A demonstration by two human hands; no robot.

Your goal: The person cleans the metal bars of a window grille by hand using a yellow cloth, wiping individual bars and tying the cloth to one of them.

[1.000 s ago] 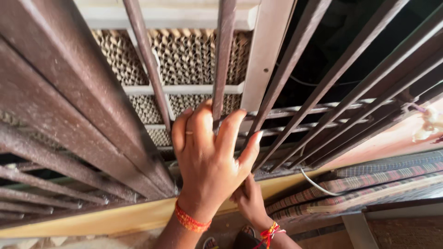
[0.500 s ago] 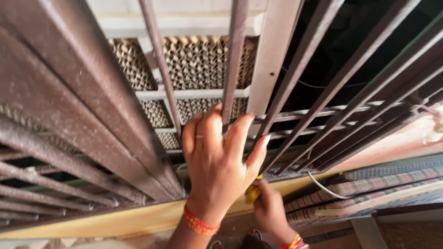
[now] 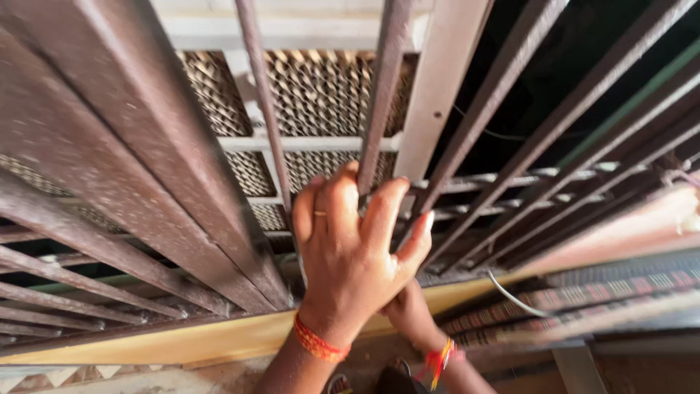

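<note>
The left hand [image 3: 350, 255] lay spread against the rusty brown window grille [image 3: 131, 182], its grip loose: the fingers [image 3: 382, 211] were parted and bent lightly round one upright bar [image 3: 383, 87], touching it without closing fully about it. A thin ring sat on one finger, and an orange thread band [image 3: 319, 343] circled the wrist. The right hand [image 3: 408, 310] sat just below and behind the left, mostly hidden by it; whether its grip was closed on anything could not be told. A red and yellow thread band [image 3: 440, 357] showed at its wrist.

The held bar stood near the middle of the grille, rising out of the top of the view, with two horizontal rails [image 3: 510, 179] crossing behind the fingertips. Beyond the bars hung a pale frame [image 3: 313, 142] filled with a honeycomb cooling pad [image 3: 321, 91], and to its right a dark opening. Under the grille ran a yellow painted sill [image 3: 219, 339]. A white cable [image 3: 510, 292] curved out near the sill, just beside folded striped cloth [image 3: 605, 288] at the right
</note>
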